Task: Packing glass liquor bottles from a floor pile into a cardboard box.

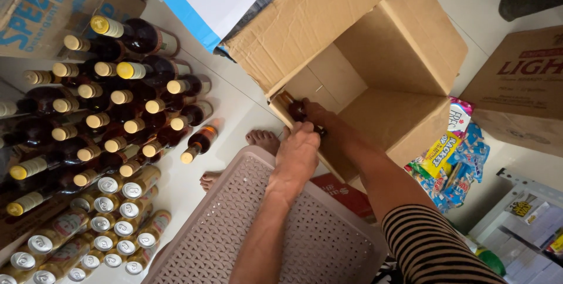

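Observation:
An open cardboard box (pixel 404 55) lies tipped on the white floor. My right hand (pixel 316 115), on a striped-sleeved arm, reaches into its near corner and grips a dark glass bottle (pixel 296 110) by the top. My left hand (pixel 298 150) is just below it, with fingers curled over the box's near wall. A small dark shape shows beside those fingers; I cannot make out what it is. The rest of the bottle is hidden by the box wall and my hands.
Several dark bottles with gold caps (pixel 111 114) lie packed on the floor at left, with several cans (pixel 111 225) below them. A pinkish lattice plastic seat (pixel 234 219) is under my arms, my toes (pixel 263 140) beyond it. Snack packets (pixel 451 155) and cartons (pixel 522 84) lie right.

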